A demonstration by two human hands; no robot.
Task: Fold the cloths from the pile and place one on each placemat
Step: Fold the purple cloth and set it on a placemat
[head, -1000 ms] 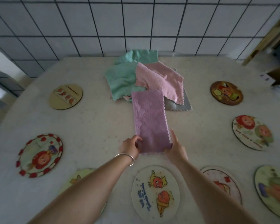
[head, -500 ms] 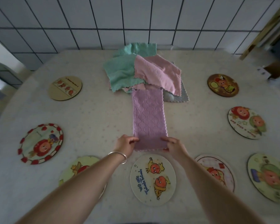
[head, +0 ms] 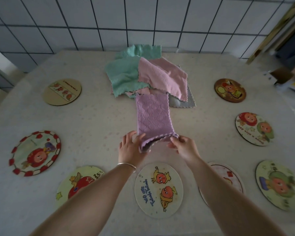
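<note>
Head view: left hand [head: 129, 147] and right hand [head: 183, 148] each pinch a near corner of the purple cloth [head: 152, 116], lifted off the table [head: 95, 116], its far end touching the pile [head: 143, 74]; all visible placemats, nearest [head: 158, 189], bare, so early.

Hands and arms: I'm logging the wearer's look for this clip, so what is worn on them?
Both forearms are bare, with no sleeves in view and no gloves. The left hand has a thin silver-coloured bangle at the wrist. The right hand and its wrist carry nothing. No rings can be made out.
</note>
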